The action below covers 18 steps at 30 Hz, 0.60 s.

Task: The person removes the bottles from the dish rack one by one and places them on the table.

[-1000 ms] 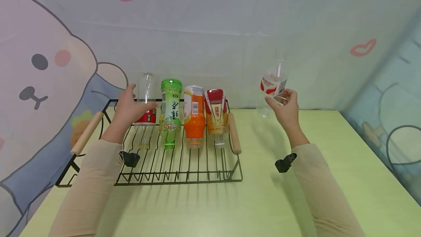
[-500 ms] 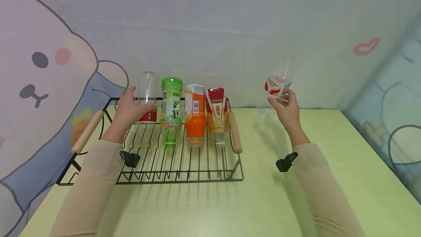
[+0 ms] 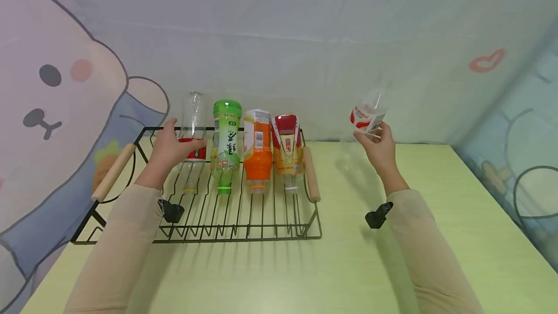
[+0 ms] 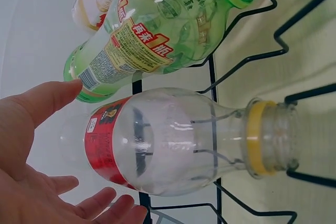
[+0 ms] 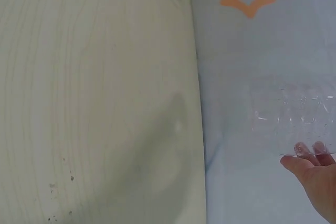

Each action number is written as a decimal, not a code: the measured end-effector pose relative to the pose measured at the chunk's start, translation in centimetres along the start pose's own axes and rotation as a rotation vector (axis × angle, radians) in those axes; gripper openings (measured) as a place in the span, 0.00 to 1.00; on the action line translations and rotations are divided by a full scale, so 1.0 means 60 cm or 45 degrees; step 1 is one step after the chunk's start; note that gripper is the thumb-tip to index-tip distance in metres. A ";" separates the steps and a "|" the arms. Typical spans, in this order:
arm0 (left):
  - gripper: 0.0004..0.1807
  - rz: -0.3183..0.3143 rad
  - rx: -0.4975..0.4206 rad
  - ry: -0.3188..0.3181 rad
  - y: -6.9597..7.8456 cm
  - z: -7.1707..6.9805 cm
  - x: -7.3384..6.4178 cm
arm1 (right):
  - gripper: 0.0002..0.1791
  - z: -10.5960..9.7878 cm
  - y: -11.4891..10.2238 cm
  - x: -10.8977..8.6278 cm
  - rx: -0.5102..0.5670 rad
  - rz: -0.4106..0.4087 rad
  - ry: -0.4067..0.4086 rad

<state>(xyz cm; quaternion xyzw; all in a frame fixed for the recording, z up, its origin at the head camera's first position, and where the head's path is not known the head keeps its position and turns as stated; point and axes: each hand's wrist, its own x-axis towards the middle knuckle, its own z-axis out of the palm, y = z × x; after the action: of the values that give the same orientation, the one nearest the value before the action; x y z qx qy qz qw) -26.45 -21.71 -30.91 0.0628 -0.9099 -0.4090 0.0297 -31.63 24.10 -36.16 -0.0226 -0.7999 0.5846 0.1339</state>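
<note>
My left hand point(image 3: 167, 151) is spread beside a clear plastic bottle point(image 3: 193, 110) with a red label and yellow neck ring. Its thumb lies over the label in the head view. In the left wrist view, gaps show between the fingers point(image 4: 100, 205) and this bottle point(image 4: 178, 140), which lies neck down on a black wire rack point(image 3: 237, 240). Well to the right, my right hand point(image 3: 380, 149) pinches another clear bottle point(image 3: 365, 117) with a white and red label, held off the table, neck up and tilted right. The right wrist view shows only this bottle's transparent lower part point(image 5: 294, 111).
Beside the red-labelled bottle, the rack holds a green bottle point(image 3: 226, 144), an orange bottle point(image 3: 257, 149) and a red and gold-labelled bottle point(image 3: 287, 149), all neck down. Wooden handles point(image 3: 311, 173) flank the rack. A printed cloth point(image 3: 279, 38) hangs behind the table point(image 3: 348, 275).
The bottle in my right hand has moved slightly right and leans further right. My left thumb sits a little lower over the red label. The bottles on the rack keep their places.
</note>
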 end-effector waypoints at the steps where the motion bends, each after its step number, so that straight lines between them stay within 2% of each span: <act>1: 0.57 -0.005 0.002 -0.002 -0.001 0.001 0.001 | 0.42 -0.001 0.002 0.000 -0.011 0.003 -0.009; 8: 0.58 -0.017 -0.008 -0.033 -0.010 0.000 0.002 | 0.43 -0.001 0.014 -0.001 -0.062 0.023 -0.025; 18: 0.58 -0.023 -0.039 -0.029 -0.016 0.007 0.007 | 0.47 -0.001 0.032 0.003 -0.126 0.050 -0.033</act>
<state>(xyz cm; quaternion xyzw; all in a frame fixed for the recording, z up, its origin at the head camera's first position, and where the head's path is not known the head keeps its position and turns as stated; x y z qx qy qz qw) -26.81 -22.12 -31.92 0.0661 -0.9032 -0.4238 0.0166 -32.01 24.79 -37.91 -0.0375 -0.8288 0.5472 0.1106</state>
